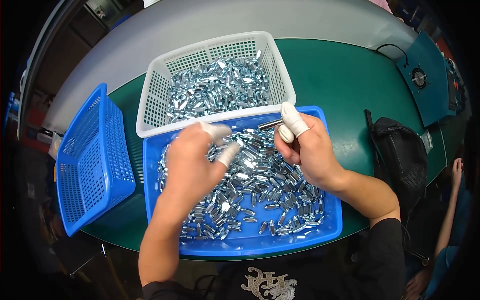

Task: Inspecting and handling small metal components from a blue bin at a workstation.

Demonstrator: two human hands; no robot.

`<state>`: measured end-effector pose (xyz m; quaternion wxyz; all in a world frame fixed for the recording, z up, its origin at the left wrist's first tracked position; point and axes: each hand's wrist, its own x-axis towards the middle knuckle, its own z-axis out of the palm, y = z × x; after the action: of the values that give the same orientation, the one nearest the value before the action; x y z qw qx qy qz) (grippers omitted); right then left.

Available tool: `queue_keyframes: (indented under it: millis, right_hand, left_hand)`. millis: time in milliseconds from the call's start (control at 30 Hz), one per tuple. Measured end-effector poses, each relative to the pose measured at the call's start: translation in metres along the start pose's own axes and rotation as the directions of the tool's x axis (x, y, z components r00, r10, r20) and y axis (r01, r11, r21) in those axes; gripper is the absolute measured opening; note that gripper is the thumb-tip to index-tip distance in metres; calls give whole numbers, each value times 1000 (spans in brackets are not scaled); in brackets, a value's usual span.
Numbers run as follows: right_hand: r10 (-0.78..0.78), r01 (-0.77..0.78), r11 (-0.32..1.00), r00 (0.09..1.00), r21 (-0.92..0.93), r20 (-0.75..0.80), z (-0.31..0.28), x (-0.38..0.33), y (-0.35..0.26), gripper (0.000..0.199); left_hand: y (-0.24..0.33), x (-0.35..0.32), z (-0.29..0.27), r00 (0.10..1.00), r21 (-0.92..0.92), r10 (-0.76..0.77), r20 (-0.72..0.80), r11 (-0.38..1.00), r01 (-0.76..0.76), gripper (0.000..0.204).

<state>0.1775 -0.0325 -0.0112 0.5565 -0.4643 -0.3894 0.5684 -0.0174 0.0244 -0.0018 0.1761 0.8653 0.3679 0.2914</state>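
Note:
My right hand (316, 152) grips a short dark metal rod (270, 124) between thumb and fingers capped in white finger cots. The rod points left, above the far side of a blue tray (260, 246). Over the tray's left half is my left hand (189, 157), slightly blurred. White cots cover its thumb and forefinger, which are spread with a gap between them, and I see nothing held there. Beneath both hands lie many small shiny hexagonal metal fittings (250, 165). Similar fittings (220, 87) fill part of a white perforated basket (144, 120) just beyond the tray.
A blue perforated basket (107, 145) stands tilted on its side at the left. On the right of the green table (330, 70) are a black bag (402, 155) and a green box with a fan (425, 82). Another person's arm (447, 215) shows at the right edge.

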Motion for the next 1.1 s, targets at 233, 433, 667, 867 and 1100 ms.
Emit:
queue_keyframes:
  millis: [233, 433, 667, 867, 1100]
  right_hand:
    - [31, -31, 999, 999, 31, 5, 4, -1, -1, 40]
    - [8, -8, 1000, 1000, -15, -7, 2, -2, -1, 41]
    - [-54, 58, 992, 998, -116, 33, 5, -4, -2, 44]
    - [-55, 66, 982, 996, -176, 64, 4, -4, -2, 43]
    - [-66, 81, 978, 994, -190, 84, 5, -7, 0, 41]
  left_hand:
    - [-2, -12, 16, 970, 175, -12, 244, 984, -31, 18]
    - [7, -3, 13, 990, -85, -74, 124, 993, 85, 16]
    - [18, -4, 5, 992, -563, -120, 46, 817, 125, 20]
    - [14, -3, 3, 997, -524, -72, -21, 850, 50, 22]
    - [16, -5, 3, 997, -479, -43, -56, 878, 10, 24]
